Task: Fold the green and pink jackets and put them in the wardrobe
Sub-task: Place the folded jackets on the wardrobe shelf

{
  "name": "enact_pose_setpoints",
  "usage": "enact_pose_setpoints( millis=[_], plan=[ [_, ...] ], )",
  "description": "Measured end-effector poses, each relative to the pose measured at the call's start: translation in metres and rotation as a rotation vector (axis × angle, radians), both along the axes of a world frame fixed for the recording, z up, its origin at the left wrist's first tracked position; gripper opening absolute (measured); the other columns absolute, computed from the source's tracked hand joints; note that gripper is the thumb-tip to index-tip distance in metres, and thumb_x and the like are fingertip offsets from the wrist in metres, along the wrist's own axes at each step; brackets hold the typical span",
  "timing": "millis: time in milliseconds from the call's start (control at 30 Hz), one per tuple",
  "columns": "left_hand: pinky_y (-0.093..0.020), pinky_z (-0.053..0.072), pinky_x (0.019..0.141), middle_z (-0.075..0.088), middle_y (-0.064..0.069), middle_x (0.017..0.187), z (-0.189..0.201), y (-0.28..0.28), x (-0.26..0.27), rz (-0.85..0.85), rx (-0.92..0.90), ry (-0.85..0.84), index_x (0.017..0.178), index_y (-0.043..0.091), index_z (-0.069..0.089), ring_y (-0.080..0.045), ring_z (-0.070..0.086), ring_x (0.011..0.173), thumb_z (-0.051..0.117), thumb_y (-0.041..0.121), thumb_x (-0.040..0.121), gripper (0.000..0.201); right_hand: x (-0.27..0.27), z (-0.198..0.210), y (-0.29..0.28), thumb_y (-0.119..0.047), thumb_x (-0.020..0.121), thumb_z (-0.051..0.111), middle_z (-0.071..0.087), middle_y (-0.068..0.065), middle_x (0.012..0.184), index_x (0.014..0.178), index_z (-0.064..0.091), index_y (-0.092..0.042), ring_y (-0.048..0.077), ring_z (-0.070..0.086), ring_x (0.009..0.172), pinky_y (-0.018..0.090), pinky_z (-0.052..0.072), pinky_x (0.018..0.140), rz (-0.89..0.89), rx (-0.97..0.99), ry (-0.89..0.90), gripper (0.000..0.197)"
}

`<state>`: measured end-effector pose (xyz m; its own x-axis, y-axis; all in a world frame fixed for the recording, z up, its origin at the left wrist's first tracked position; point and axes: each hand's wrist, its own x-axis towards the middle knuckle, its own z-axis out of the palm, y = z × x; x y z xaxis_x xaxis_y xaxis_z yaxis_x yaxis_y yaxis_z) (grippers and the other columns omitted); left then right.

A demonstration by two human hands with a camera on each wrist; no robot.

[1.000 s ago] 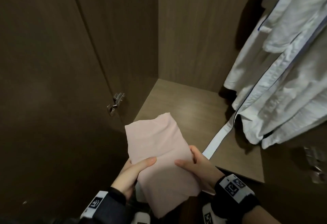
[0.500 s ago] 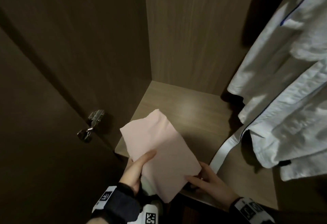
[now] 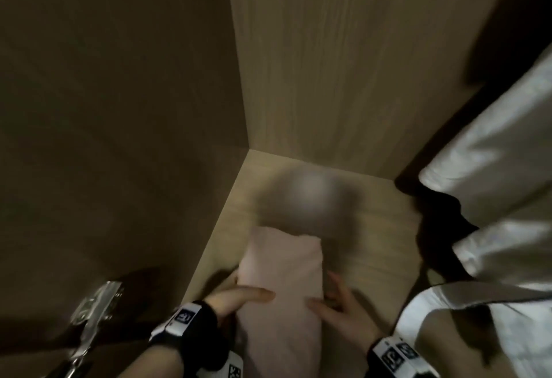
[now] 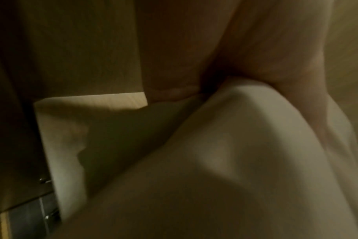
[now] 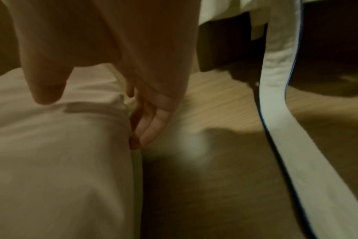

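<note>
The folded pink jacket [image 3: 280,273] lies lengthwise on the left part of the wardrobe shelf [image 3: 382,228], its near end still over the front edge. My left hand [image 3: 245,295] holds its left side, thumb on top and fingers hidden underneath. My right hand [image 3: 328,297] grips its right edge, thumb on top and fingers down along the side. The right wrist view shows the pink jacket [image 5: 61,153] with a thin pale green edge [image 5: 136,169] under it. The left wrist view is filled by the pink jacket [image 4: 235,161]. No more of a green jacket is visible.
A white robe [image 3: 493,198] hangs at the right, and its belt [image 3: 418,309] trails across the shelf close to my right wrist. The wardrobe's side wall [image 3: 134,138] is just left of the jacket. A metal door hinge [image 3: 95,309] sits lower left.
Both hands have carried the pink jacket forward and down, from in front of the shelf edge onto the shelf. My right hand has moved up to the jacket's right edge.
</note>
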<state>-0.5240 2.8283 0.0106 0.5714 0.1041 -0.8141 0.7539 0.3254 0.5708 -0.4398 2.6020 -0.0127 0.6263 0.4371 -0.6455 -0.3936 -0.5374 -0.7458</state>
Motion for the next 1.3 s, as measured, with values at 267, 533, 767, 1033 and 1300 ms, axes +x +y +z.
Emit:
enact_pose_setpoints(
  millis=[267,533,767,1033,1300],
  plan=[
    [-0.028,0.052,0.068,0.074,0.008,0.094,-0.055,0.02,0.052,-0.242,-0.025,0.137,0.108,0.028,0.057,-0.014,0.068,0.09,0.092,0.026,0.041,0.076,0.021,-0.061,0.015,-0.03,0.066,0.082,0.045,-0.005,0.139,0.147,0.011,-0.032,0.016,0.051,0.12,0.04,0.044,0.102,-0.054,0.033,0.083,0.107],
    [-0.025,0.044,0.075,0.056,0.008,0.117,-0.065,0.037,0.052,-0.174,0.08,0.178,0.136,0.024,0.04,-0.011,0.054,0.097,0.081,0.025,0.067,0.08,0.07,-0.07,0.037,-0.042,0.059,0.083,0.018,0.003,0.153,0.145,-0.005,-0.041,0.025,0.029,0.137,0.05,0.031,0.11,0.146,-0.089,-0.033,0.123],
    [-0.034,0.04,0.097,0.048,0.001,0.125,-0.064,0.01,-0.003,0.059,0.391,0.144,0.127,0.019,0.04,-0.019,0.046,0.115,0.085,0.027,0.064,0.077,0.108,-0.045,0.083,-0.062,0.068,0.067,0.012,-0.005,0.154,0.146,0.01,-0.036,0.023,0.022,0.139,0.04,0.028,0.111,0.52,-0.253,-0.291,0.1],
    [-0.032,0.051,0.077,0.057,-0.013,0.118,-0.068,-0.025,-0.058,0.323,0.061,0.277,0.117,0.009,0.044,-0.024,0.058,0.101,0.083,0.01,0.066,0.064,0.122,-0.038,0.128,-0.054,0.076,0.066,0.045,0.007,0.137,0.133,0.041,-0.014,0.025,0.043,0.125,0.036,0.035,0.105,0.988,-0.434,-0.248,0.074],
    [-0.01,0.046,0.057,0.063,-0.004,0.109,-0.067,-0.021,-0.057,0.25,0.123,0.194,0.111,0.012,0.05,-0.01,0.06,0.091,0.077,0.011,0.074,0.047,0.126,-0.045,0.142,-0.04,0.067,0.08,0.021,0.004,0.152,0.148,0.007,-0.019,0.024,0.024,0.139,0.044,0.026,0.113,0.992,-0.296,-0.187,0.11]
  ],
)
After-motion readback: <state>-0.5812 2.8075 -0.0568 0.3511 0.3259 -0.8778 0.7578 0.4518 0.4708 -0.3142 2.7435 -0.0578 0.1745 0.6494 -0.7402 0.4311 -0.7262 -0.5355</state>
